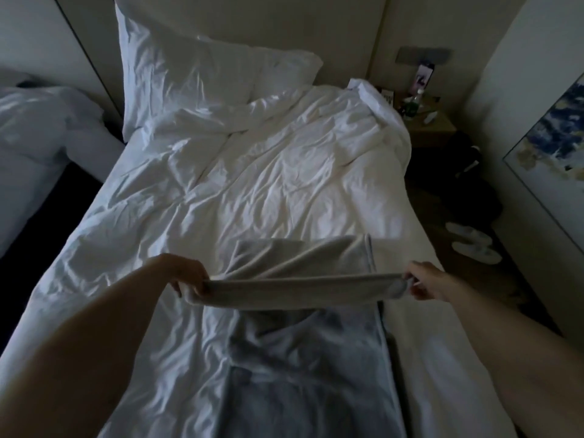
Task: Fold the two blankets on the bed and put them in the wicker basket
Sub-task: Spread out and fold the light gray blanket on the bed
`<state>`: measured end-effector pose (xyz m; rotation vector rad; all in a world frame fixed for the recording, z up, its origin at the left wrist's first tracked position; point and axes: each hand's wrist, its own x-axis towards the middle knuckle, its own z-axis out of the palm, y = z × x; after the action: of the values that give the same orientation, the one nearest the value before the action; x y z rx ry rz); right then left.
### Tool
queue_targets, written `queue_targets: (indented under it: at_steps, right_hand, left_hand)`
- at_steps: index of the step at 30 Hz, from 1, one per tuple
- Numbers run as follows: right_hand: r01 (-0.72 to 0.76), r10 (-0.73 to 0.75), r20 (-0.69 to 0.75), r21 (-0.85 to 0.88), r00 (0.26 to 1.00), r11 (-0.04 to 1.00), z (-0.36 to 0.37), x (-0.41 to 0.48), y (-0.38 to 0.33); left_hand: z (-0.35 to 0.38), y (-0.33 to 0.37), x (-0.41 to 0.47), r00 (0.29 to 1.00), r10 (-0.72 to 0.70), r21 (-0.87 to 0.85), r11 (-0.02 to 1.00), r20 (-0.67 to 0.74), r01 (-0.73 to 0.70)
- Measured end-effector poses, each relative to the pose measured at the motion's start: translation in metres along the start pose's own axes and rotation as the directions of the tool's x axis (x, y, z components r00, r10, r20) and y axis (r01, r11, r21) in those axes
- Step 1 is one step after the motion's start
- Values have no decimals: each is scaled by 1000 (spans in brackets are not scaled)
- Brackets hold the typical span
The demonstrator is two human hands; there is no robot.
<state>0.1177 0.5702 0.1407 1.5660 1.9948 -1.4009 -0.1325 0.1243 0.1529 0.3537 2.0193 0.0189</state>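
A light grey blanket (pixel 300 270) is stretched taut between my two hands above the foot half of the bed (pixel 252 172). My left hand (pixel 186 273) grips its left end and my right hand (pixel 423 279) pinches its right end. The far part of the blanket drapes back onto the white duvet. A darker grey-blue blanket (pixel 309 374) lies spread flat on the bed below my hands, reaching the bottom of the view. No wicker basket shows.
A white pillow (pixel 196 74) leans on the headboard. A nightstand (pixel 433 124) with bottles stands at the back right. White slippers (pixel 474 245) lie on the dark floor right of the bed. A second bed (pixel 41 137) is at the left.
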Motion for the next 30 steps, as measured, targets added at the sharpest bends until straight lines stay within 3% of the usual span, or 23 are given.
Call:
queue_targets:
  at_steps: [4,6,8,9,10,11,12,13,14,15,16,19,22,25,30]
  right_hand:
    - [1,-4,45,66,999,998,20,15,3]
    - [7,-11,37,99,999,995,28,29,-12]
    - [52,-48,-27,147,998,988,28,46,-47]
    - [109,-90,-95,216,991,970,25,58,-73]
    - [197,-150,-169,310,974,930,18,69,-105]
    - [307,-233,-224,394,946,866,10,78,-142]
    - [414,-329,-257,450,909,791,2,86,-181]
    - [490,-402,-281,452,871,745,-5,91,-214]
    - [528,-445,-287,388,848,756,-7,92,-239]
    - [551,-478,-289,286,830,784,-5,94,-253]
    - [562,-503,-283,196,817,803,0,94,-256]
    - [565,-549,-237,1,802,825,26,100,-227]
    - [495,-495,-166,-44,853,868,48,101,-173]
    - [399,-405,-104,-74,908,914,66,97,-113]
    - [221,-242,-55,-254,969,942,95,61,4]
  left_hand:
    - [13,-2,17,995,-63,-63,996,73,67]
    - [5,-1,30,998,-57,-91,994,-12,55]
    - [-17,4,46,973,-65,-288,958,-223,-2]
    - [-37,10,54,923,-95,-465,880,-374,-98]
    - [-61,20,63,839,-150,-636,724,-523,-267]
    - [-91,34,69,737,-219,-715,522,-640,-466]
    - [-124,50,73,629,-260,-678,364,-732,-639]
    - [-152,66,75,531,-252,-586,289,-809,-757]
    - [-173,83,78,464,-218,-512,328,-858,-794]
    - [-183,98,86,441,-167,-468,419,-882,-778]
    - [-185,110,92,454,-113,-447,490,-884,-748]
    - [-153,125,115,581,-2,-427,681,-814,-595]
    - [-104,120,135,757,101,-305,875,-645,-376]
    - [-46,104,134,853,86,-250,937,-515,-245]
    - [65,54,113,904,57,-138,982,-424,-127]
